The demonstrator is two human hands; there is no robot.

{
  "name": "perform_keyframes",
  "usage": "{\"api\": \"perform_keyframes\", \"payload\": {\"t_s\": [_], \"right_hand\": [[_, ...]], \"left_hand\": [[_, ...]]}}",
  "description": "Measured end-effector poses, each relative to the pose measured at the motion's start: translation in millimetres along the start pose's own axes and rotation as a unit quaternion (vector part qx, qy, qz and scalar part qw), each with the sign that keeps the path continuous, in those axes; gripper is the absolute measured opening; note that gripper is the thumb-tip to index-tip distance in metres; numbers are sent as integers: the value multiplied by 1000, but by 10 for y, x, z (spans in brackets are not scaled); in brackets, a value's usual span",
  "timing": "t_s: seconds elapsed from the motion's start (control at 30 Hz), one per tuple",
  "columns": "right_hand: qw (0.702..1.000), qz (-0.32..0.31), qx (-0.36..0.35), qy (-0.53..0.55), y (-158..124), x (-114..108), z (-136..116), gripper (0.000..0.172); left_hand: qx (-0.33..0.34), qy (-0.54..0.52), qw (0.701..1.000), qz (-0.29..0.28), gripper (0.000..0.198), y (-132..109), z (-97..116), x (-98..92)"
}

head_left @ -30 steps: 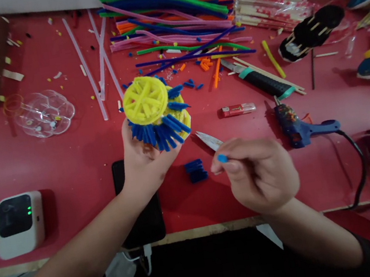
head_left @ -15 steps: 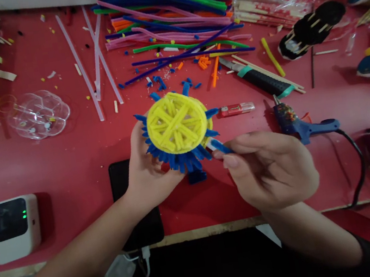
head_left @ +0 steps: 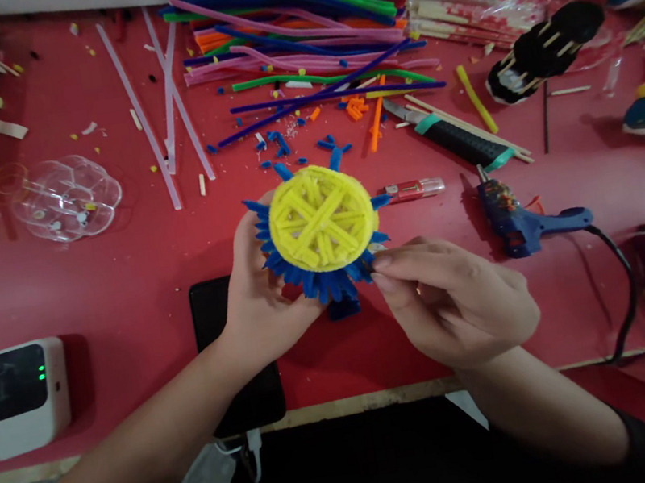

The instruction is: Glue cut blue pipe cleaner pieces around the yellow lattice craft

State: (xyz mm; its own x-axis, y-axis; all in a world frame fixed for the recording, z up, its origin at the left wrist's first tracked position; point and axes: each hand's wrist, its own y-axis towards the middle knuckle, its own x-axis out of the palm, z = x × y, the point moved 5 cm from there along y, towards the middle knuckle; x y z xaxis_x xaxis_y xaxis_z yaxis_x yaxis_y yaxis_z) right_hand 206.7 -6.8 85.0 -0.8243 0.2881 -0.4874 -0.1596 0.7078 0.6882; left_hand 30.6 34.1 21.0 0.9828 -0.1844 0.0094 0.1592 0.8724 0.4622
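A round yellow pipe-cleaner wheel (head_left: 322,217) with crossed spokes is held up over the red table by my left hand (head_left: 258,296). Its fingers curl behind the wheel and the thumb lies below it. Short blue pipe-cleaner pieces (head_left: 329,283) stick out around the rim, densely at the lower left and sparsely at the top and right. My right hand (head_left: 451,299) pinches a short blue pipe-cleaner piece against the wheel's lower right edge; the fingertips mostly hide that piece. Below the wheel shows a dark blue part (head_left: 343,307), whose connection I cannot make out.
Coloured pipe cleaners (head_left: 294,25) are heaped at the back. On the right lie a utility knife (head_left: 459,140), a blue glue gun (head_left: 531,225) with a cord and a red-capped tube (head_left: 412,190). A phone (head_left: 241,385), a white device (head_left: 26,399) and a clear flower-shaped tray (head_left: 68,200) are leftward.
My right hand has moved left, bringing the blue piece from just off the wheel to its lower right edge. The wheel has shifted slightly right and down.
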Motion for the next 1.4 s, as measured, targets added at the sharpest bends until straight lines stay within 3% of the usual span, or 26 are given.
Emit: {"api": "perform_keyframes", "payload": {"t_s": [0.33, 0.8, 0.9, 1.0, 1.1, 1.2, 1.27, 1.4], "right_hand": [[998, -28, -1, 51, 60, 29, -17, 33], [999, -39, -16, 18, 57, 27, -30, 33], [1000, -25, 3, 13, 47, 10, 0, 35], [997, 0, 73, -20, 48, -24, 112, 34], [989, -87, 89, -86, 50, 55, 187, 19], [959, -250, 64, -121, -12, 226, 203, 8], [936, -320, 64, -130, -73, 302, 207, 9], [929, -344, 59, -124, -123, 342, 208, 10]], "left_hand": [[-3, -1, 1000, 4, 86, -2, -1, -7], [-29, 2, 1000, 0, 91, 5, -29, -15], [-51, 8, 998, 26, 89, 2, -29, -41], [-105, 19, 988, 108, 78, 19, -56, -96], [-132, 8, 970, 203, 60, 53, -74, -153], [-128, -20, 970, 206, 52, 97, -81, -137], [-129, -18, 971, 198, 51, 102, -80, -126], [-124, -7, 974, 192, 57, 94, -54, -115]]}}
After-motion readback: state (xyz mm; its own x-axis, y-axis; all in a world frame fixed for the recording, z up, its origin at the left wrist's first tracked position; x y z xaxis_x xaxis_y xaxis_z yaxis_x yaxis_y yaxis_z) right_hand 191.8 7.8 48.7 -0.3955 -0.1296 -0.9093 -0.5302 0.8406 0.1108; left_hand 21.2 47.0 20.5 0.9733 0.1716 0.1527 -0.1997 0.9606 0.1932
